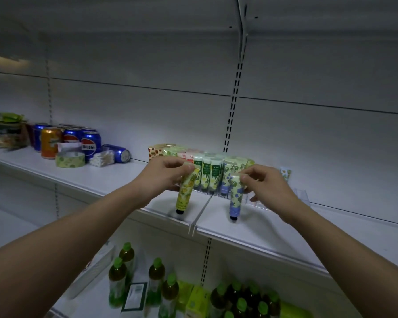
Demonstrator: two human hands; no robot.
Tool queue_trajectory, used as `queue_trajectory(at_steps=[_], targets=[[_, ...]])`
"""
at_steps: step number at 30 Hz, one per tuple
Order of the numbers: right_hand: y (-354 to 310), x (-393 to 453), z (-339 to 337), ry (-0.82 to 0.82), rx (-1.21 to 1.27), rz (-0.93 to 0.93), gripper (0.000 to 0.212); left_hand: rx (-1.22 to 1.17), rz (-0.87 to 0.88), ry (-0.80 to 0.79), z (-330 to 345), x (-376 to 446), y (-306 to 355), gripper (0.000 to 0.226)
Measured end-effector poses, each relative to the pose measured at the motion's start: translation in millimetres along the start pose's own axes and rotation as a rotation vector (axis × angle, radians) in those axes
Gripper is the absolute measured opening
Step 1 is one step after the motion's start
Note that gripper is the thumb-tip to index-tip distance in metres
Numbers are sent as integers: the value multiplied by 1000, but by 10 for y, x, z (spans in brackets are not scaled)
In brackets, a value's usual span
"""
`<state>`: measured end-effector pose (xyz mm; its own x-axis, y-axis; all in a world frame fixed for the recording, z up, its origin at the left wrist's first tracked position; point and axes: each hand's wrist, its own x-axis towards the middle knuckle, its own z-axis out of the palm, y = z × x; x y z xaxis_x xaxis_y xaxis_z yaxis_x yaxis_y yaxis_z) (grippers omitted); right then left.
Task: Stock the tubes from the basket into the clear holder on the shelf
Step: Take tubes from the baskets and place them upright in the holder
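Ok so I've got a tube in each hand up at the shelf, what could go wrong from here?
1. Both tubes hang cap-down, pinched only by their top ends: the yellow tube in the left hand and the blue tube in the right hand could slip.
2. They dangle over the shelf's front edge, so a dropped one might fall onto the bottles below.
3. The holder looks crowded; pushing one in may topple neighbours.
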<state>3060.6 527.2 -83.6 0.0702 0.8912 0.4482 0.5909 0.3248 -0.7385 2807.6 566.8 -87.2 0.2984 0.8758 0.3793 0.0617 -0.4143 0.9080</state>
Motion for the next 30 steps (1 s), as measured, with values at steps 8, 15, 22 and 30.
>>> queue_trajectory(at_steps=[8,15,22,30], targets=[[258,678,-142,250,1,24,11,-48,36,-44,125,502,-35,17],[357,960,10,240,18,39,14,-114,29,-74,220,674,-150,19],[520,1000,190,229,-39,38,9,-133,2,-75,227,697,-266,18],[660,895,177,197,-32,54,4,-85,-4,-69,268,661,-254,14]])
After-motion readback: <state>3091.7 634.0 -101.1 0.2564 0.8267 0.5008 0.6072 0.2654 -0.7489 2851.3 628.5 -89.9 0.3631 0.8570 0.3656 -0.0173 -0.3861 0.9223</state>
